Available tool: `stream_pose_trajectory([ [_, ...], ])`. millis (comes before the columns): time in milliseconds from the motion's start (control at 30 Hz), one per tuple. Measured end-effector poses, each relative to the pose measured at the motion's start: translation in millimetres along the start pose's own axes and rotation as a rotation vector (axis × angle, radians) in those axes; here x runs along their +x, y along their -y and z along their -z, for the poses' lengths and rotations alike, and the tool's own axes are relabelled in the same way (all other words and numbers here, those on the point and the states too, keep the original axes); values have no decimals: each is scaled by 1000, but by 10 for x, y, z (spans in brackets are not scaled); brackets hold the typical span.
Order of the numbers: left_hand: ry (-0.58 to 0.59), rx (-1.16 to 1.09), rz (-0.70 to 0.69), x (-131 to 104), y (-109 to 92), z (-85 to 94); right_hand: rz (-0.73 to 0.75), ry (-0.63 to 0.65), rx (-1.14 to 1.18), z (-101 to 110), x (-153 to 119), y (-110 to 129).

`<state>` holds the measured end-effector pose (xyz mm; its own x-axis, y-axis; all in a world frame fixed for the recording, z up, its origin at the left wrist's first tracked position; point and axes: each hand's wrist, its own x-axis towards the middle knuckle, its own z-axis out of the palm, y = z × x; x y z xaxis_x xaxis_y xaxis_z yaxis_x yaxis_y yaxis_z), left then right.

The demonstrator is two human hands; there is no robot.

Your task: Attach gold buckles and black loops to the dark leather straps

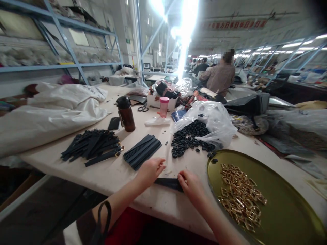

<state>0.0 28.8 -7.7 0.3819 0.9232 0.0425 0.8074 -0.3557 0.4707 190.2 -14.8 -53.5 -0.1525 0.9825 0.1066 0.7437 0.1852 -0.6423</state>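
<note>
My right hand (pixel 190 182) is closed, its curled fingers pinching the right end of a black strap (pixel 167 183) at the table's near edge. Above the strap's other end is my left hand (pixel 150 172), its fingers loosely bent and slightly apart, with nothing visible in them. Just beyond it lies a neat stack of black straps (pixel 142 149). A heap of black straps with gold buckles (pixel 93 144) sits farther left. Small black loops (pixel 190 134) spill from a clear plastic bag (pixel 217 119). Gold metal buckles (pixel 241 197) are piled on a round olive-gold tray (pixel 286 204) at right.
A brown bottle (pixel 126 114), a black phone-like slab (pixel 113 123), scissors (pixel 143 108) and a pink-lidded cup (pixel 164 107) stand or lie farther back. White sacking (pixel 56 115) covers the left side. A person (pixel 221 76) is beyond the table, facing away.
</note>
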Motion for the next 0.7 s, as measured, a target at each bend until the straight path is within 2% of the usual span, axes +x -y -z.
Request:
stream_pose_trajectory([
  [100, -99, 194, 124, 192, 365, 105, -1, -79, -40, -134, 38, -132],
  [167, -121, 269, 187, 266, 552, 134, -19, -124, -20, -211, 4, -193],
  [300, -113, 375, 225, 328, 694, 101, -21, -144, 10, -257, -42, -218],
  [433, -132, 421, 222, 328, 654, 112, -12, -160, 56, -241, -37, -210],
  [500, -139, 417, 200, 288, 593, 129, -36, -208, 113, -220, -33, -219],
  [633, -105, 363, 113, 86, 361, 59, -103, -337, 304, -108, 3, -194],
  [700, -51, 319, 52, -55, 212, -19, -121, -281, 418, -36, 50, -132],
])
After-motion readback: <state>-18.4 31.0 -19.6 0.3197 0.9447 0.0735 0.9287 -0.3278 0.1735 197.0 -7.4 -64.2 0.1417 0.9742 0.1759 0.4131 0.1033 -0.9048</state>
